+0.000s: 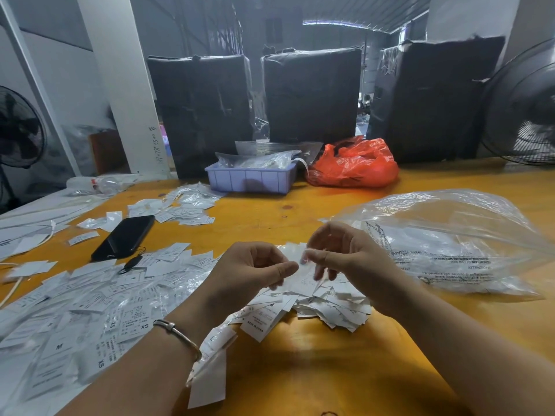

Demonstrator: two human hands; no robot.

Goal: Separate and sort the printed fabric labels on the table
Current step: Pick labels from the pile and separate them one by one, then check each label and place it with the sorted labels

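Left hand: I saw my left hand at about 6 o'clock of the table, raised over the labels, thumb and curled fingers pinching the left edge of a white label.
Right hand: my right hand sat just beside it toward 3 o'clock, fingertips curled in and nipping the same label's top edge; the two hands nearly touched.
Label heap: a loose heap of cut labels lay under both hands.
Spread labels: a wide scatter of printed labels covered the table toward 8 o'clock, some reading XS and M.
Far labels: a smaller pile lay at 11 o'clock.
Phone: a black phone lay at 10 o'clock among them.
Clear bag: a crumpled plastic bag rested at 3 o'clock.
Bin: a lilac bin stood at 12 o'clock, a red bag just beside it.
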